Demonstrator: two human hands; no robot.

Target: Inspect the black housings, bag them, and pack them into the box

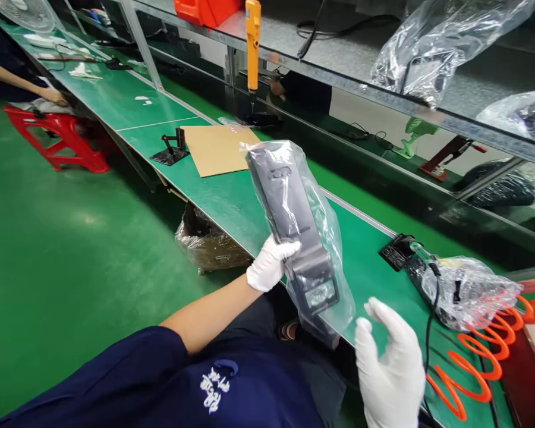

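Observation:
My left hand (271, 263), in a white glove, grips a long dark grey device (289, 220) wrapped in a clear plastic bag and holds it up over the green workbench (232, 196). The device tilts away from me, its small window facing me at the near end. My right hand (390, 362), also gloved, hovers just right of the bag's lower end with its fingers spread and nothing in it.
Another bagged part (470, 291) lies to the right beside a coiled orange air hose (481, 362). A cardboard sheet (218, 148), a black bracket (172, 151) and a hanging yellow screwdriver (252, 44) are farther along. A lined box (207, 241) sits under the bench. Another person's arm (22, 80) rests far left.

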